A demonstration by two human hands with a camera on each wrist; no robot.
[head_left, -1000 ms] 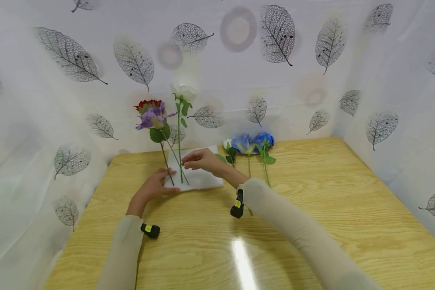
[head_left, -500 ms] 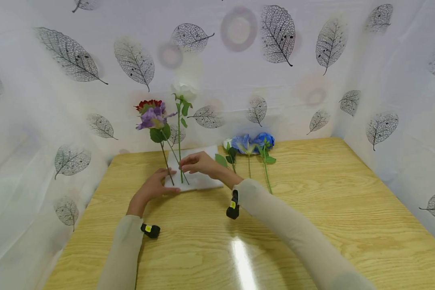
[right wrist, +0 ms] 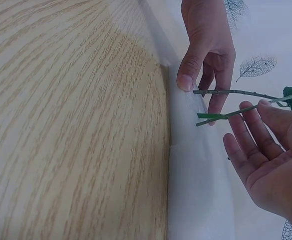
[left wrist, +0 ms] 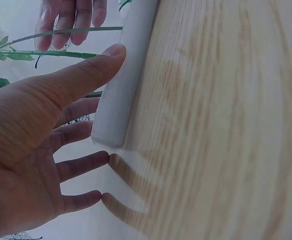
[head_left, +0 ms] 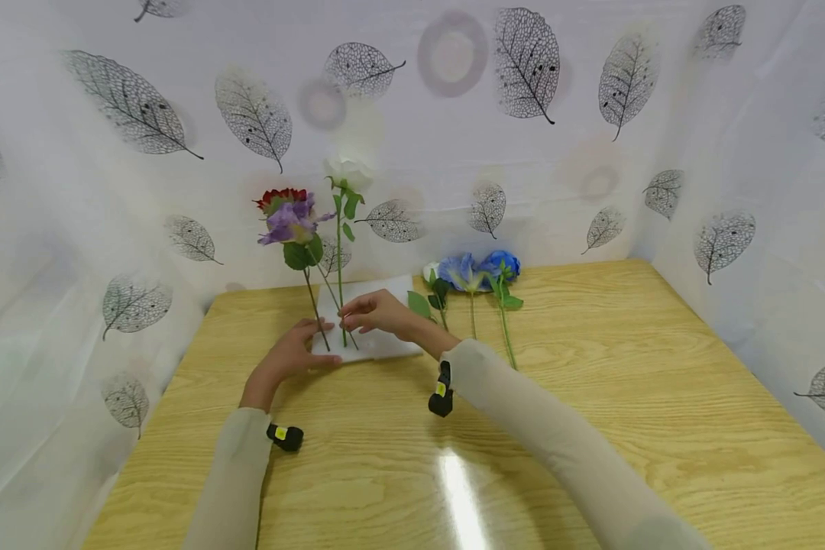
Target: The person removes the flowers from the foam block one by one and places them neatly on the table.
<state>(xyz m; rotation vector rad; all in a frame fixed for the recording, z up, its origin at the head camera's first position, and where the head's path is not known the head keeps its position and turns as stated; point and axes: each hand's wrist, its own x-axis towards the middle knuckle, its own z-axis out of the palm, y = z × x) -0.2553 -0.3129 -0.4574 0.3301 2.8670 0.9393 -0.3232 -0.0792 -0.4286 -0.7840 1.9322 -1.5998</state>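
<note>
A white foam board [head_left: 385, 341] lies at the back of the table. A red flower [head_left: 283, 200], a purple flower [head_left: 292, 223] and a white rose [head_left: 351, 177] stand on it, their stems reaching its surface. My left hand [head_left: 296, 350] holds the board's left front corner, thumb [left wrist: 111, 52] along the front edge and fingers at the side. With thumb and fingertips my right hand [head_left: 383, 313] pinches a thin flower stem [right wrist: 245, 109] low down, where the rose and purple flower stems cross. Which stem it is, the fingers partly hide.
Right of the board lie a white rosebud [head_left: 431, 270], a light blue flower [head_left: 462, 273] and a blue rose [head_left: 500, 266] with their stems towards me. A leaf-printed white curtain [head_left: 412, 114] encloses the wooden table [head_left: 591, 397] at the back and sides.
My right hand has moved slightly left and down, closing its fingertips on the stem. The left hand, board and standing flowers have stayed in place.
</note>
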